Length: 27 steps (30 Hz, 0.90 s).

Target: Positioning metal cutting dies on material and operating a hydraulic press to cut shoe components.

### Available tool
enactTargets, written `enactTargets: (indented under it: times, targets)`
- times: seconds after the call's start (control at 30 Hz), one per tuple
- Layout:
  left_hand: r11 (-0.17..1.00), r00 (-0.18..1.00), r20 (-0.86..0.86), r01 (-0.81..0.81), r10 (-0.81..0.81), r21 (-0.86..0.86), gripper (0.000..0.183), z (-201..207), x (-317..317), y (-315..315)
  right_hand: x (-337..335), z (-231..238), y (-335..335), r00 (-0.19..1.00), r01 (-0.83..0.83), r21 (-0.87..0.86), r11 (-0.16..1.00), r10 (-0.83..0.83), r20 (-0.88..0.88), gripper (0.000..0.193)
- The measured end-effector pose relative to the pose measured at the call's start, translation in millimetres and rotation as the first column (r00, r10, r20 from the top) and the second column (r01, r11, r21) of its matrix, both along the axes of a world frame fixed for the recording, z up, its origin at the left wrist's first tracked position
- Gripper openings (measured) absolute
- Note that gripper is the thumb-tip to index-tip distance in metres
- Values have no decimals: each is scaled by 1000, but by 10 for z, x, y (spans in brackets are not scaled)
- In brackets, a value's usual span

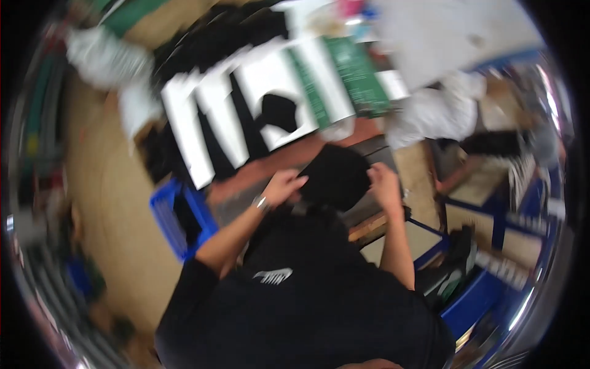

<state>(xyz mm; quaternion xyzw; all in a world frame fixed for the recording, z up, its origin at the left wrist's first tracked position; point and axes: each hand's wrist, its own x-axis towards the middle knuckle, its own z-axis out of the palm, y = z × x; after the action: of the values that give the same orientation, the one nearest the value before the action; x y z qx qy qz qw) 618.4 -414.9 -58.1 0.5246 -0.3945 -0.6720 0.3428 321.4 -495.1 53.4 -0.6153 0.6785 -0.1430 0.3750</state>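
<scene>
Between my two hands a black piece of cloth [337,177] is stretched out in front of my body. My left hand [286,186], with a metal watch or bracelet at the wrist, pinches its left edge. At the opposite edge, the fingers of my right hand [384,183] are closed on the same cloth. Just beyond lies a work surface with white sheets [187,132] and dark strips [247,117] side by side. A smaller black piece [279,112] rests on one white sheet. Motion blur hides the cloth's finer detail.
A blue plastic basket [163,215] with something black inside stands left of my left forearm. Green printed sheets [356,77] lie at the far right of the work surface, beside white plastic bags [439,111]. Black material [227,37] is heaped behind. Blue-framed racks [473,301] stand at right.
</scene>
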Motion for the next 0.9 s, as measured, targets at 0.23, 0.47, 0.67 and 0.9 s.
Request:
enactTargets:
  times: [0.23, 0.47, 0.67, 0.9]
  targets:
    - [921, 939, -126, -276, 319, 277, 26, -124, 405, 381, 545, -539, -337, 978, -192, 93, 977, 182, 106, 15]
    - [815, 852, -195, -363, 487, 451, 19, -375, 342, 534, 909, -738, -807, 889, -459, -16, 888, 459, -3, 14]
    - [662, 726, -155, -489, 669, 568, 13, -520, 180, 554, 1519, -933, -1305, 774, -633, -12, 774, 634, 18, 15]
    - [400, 476, -31, -701, 879, 590, 13, -479, 60, 434, 2219, -1347, -1750, 543, -840, 1, 543, 840, 13, 14]
